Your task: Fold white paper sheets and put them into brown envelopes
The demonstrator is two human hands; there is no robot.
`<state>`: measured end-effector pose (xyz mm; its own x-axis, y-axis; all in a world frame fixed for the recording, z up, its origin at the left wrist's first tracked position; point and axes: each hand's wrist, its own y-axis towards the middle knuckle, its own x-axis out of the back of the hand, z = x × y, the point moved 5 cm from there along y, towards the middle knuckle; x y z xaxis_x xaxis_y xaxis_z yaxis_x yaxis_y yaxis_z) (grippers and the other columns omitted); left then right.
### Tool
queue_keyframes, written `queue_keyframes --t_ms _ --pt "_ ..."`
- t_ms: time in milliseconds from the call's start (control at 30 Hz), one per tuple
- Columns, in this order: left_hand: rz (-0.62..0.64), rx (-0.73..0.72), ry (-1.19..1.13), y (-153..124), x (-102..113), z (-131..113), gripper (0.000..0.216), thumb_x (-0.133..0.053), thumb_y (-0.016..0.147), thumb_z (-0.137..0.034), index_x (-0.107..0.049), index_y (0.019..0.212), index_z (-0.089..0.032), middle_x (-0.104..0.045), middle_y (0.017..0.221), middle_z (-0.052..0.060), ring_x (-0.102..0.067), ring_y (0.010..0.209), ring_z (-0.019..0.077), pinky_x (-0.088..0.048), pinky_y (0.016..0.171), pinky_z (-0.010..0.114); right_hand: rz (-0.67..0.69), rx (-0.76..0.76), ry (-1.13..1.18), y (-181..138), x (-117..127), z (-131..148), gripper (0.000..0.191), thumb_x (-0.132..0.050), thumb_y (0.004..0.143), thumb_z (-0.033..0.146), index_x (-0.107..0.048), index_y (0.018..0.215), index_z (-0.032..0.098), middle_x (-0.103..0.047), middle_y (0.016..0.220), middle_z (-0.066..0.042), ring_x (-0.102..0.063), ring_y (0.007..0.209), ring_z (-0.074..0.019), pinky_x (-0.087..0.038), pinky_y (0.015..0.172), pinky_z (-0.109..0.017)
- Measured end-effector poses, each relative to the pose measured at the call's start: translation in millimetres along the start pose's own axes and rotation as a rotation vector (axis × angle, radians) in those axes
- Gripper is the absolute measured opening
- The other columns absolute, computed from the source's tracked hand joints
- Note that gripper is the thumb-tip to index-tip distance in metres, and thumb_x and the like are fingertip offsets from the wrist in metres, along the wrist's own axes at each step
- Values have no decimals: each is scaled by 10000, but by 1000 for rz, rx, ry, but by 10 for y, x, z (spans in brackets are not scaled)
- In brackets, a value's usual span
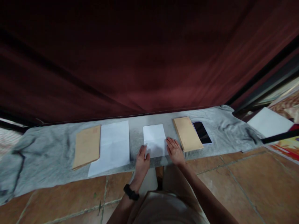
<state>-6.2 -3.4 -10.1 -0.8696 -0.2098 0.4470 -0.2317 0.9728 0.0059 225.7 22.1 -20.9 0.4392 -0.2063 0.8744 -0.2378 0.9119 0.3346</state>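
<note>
A small folded white paper (154,139) lies on a grey cloth (46,155) spread over the floor. My left hand (142,162) rests at the paper's near left corner, fingers stretched out and touching its edge. My right hand (174,150) lies flat beside the paper's right edge, fingers extended, holding nothing. A black watch sits on my left wrist.
On the cloth are a larger white sheet (111,147), a brown envelope (87,146) at its left, another brown envelope stack (187,133) and a black phone (202,132) at the right. A dark red curtain (140,62) hangs behind. Terracotta floor tiles (252,180) lie in front.
</note>
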Motion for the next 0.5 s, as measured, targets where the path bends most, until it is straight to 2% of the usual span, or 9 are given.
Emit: queue_keyframes --t_ms 67,133,267,367,500 --pt "-26 122 -102 101 15 36 407 -684 776 -222 -723 1181 -205 -699 1218 105 -676 1064 250 -538 988 420 -1 -3 3 -17 14 22 495 -399 1012 171 -508 1495 173 -541 1521 -105 -472 1436 -254 -338 1223 -498" --pt "-41 185 -142 165 31 60 418 -716 735 -249 -729 1146 -176 -717 1057 91 -680 895 217 -564 879 394 1 -8 13 -32 21 37 491 -410 1009 170 -518 1488 168 -542 1519 -115 -470 1437 -253 -339 1225 -497" --pt "71 305 -301 127 -37 87 568 -745 691 -301 -693 1243 -180 -654 763 -6 -621 683 162 -547 663 312 0 -21 80 -66 26 16 499 -421 999 168 -523 1487 188 -550 1512 -112 -479 1429 -262 -338 1227 -527" --pt "121 404 -480 30 -59 56 616 -779 639 -312 -704 1239 -193 -627 741 -25 -618 684 153 -526 619 281 -7 -25 198 -92 38 -50 557 -387 961 93 -517 1491 202 -587 1475 -101 -525 1389 -245 -352 1225 -523" --pt "152 480 -593 -36 55 -62 569 -792 579 -264 -755 1142 -188 -718 900 28 -658 772 167 -510 641 264 -64 -65 366 -108 80 -141 628 -382 900 36 -523 1484 221 -613 1443 -96 -559 1356 -234 -402 1197 -511"
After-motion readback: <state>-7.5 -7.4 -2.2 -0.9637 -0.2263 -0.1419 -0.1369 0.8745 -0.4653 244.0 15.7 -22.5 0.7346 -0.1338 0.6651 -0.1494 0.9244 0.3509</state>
